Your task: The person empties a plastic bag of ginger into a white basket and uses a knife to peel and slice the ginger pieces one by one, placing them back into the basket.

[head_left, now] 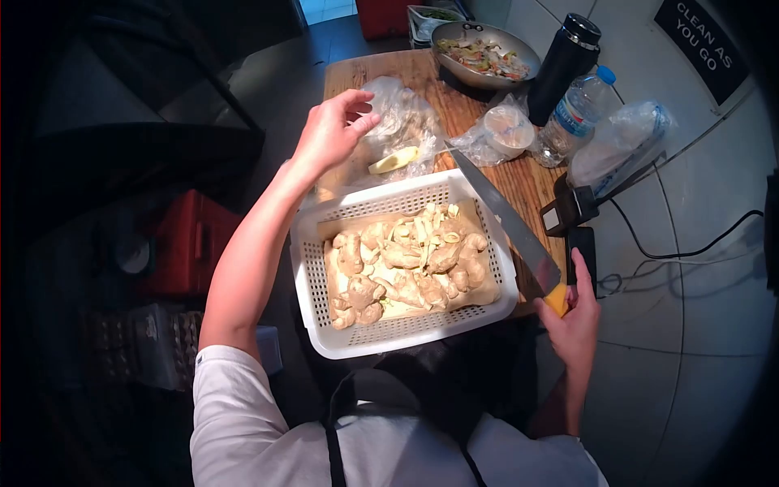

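Observation:
My right hand (578,321) is closed around the yellow handle of a large kitchen knife (511,219), its blade slanting up and left past the basket's right side. Above a clear plastic bag (402,114) hovers my left hand (337,130), fingers loosely curved and apart, with nothing visible in it. A pale, peeled piece of ginger (393,160) lies on the bag's near edge. In front of my body, a white perforated plastic basket (406,345) holds several unpeeled ginger roots (402,256) on a brown lining. Thin peel scraps (430,235) lie over the roots.
On the wooden table (349,73) stand a pan of chopped food (485,61), a black flask (565,69), a water bottle (578,114) and bagged containers (507,130). A power adapter (568,211) with cables sits at the right, by the tiled wall. A red box (195,243) is lower left.

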